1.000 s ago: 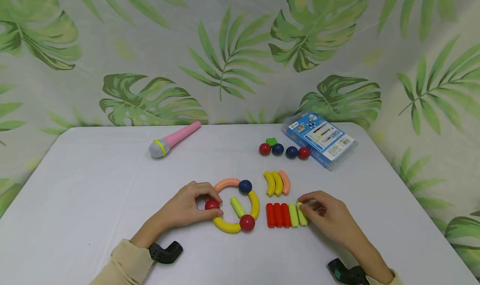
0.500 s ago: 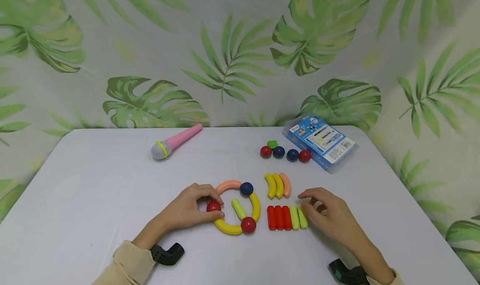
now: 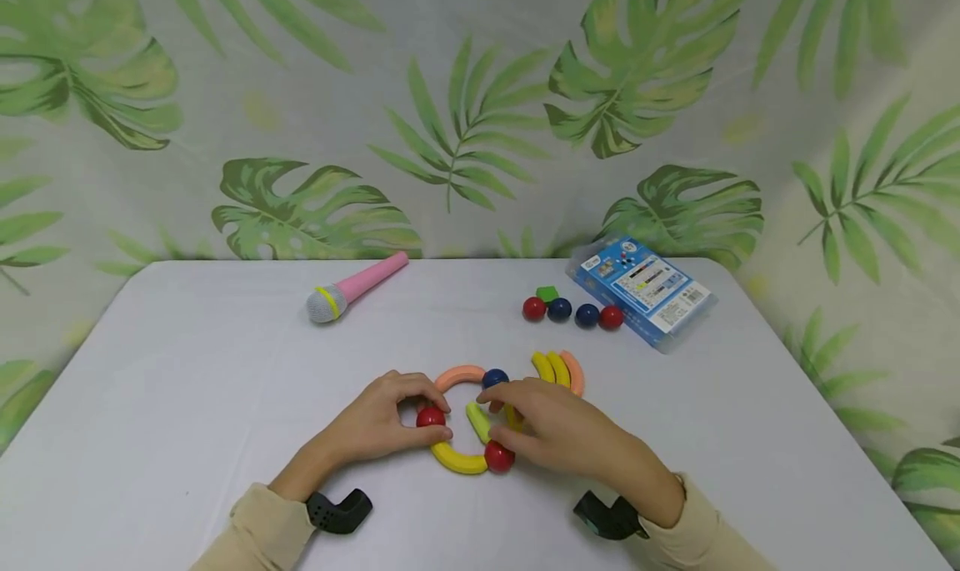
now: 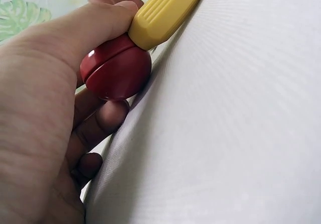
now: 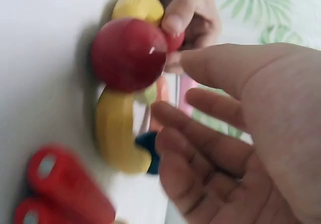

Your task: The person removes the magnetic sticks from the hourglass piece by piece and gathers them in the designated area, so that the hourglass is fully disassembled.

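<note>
Right hand [image 3: 551,429] (head view) partly hides a yellow arc [image 5: 120,128].

One high, wide view and two close, sideways ones.
The head camera looks forward and down from the near side, with the counter [image 3: 187,421] across the lower half and the leafy backdrop [image 3: 315,121] above. The left wrist camera sits close behind the left hand [image 3: 382,419], its frame rolled so the counter fills the right side; the right wrist camera, as close behind the right hand [image 3: 562,429], is rolled the other way (counter at left, backdrop upper right). All three catch the red ball [image 3: 431,418] in the left hand, in the upper half of both wrist frames.
</note>
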Demonstrator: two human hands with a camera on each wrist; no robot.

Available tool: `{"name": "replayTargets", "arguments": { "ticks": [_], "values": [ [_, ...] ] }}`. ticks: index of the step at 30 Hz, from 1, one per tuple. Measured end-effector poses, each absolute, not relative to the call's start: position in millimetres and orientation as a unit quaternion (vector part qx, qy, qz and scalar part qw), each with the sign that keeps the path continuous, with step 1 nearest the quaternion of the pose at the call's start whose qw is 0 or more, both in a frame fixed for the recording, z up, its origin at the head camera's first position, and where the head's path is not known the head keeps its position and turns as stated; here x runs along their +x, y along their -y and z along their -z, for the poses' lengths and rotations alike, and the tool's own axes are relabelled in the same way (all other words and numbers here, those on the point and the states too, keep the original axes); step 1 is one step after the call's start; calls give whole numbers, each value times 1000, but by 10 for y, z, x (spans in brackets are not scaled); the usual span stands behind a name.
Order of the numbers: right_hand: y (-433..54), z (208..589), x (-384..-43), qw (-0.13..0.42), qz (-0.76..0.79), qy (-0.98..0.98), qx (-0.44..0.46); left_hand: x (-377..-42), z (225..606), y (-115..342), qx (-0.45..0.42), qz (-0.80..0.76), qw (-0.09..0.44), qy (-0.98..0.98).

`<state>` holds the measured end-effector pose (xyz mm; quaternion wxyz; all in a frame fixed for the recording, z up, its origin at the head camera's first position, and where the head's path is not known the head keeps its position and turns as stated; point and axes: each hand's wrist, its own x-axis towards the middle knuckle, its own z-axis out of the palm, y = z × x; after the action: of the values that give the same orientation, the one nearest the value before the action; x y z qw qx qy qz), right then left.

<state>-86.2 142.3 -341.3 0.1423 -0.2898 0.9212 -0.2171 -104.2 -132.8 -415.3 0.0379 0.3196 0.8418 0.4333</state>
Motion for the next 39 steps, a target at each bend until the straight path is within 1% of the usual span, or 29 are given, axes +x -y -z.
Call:
{"name": "replayTargets", "arguments": {
  "ticks": [6, 12, 18, 21, 26, 32, 39],
  "values": [
    [-1215, 3445, -887, 171, 191, -927, -275, -1051, 4154, 1309, 323, -434, 38, -840],
    [-1137, 3489, -903, 179, 226, -921, -263, -1044, 4160, 1320, 322, -431, 38, -842],
    [-1118, 3477, -901, 179, 227, -916, -278, -1046, 4177, 1316, 325, -433, 35, -840],
    [-1118, 3476, -874, 157, 217, -919, -289, -1045, 4186, 1315, 326, -433, 31, -840],
    [-1138, 3471, -808, 100, 220, -927, -287, -1046, 4197, 1311, 330, -436, 24, -837],
    [-1230, 3390, -735, 83, 268, -928, -247, -1053, 4181, 1308, 335, -435, 13, -835],
    [-1453, 3363, -655, 49, 332, -919, -204, -1054, 4178, 1311, 334, -433, 22, -837]
  ]
}}
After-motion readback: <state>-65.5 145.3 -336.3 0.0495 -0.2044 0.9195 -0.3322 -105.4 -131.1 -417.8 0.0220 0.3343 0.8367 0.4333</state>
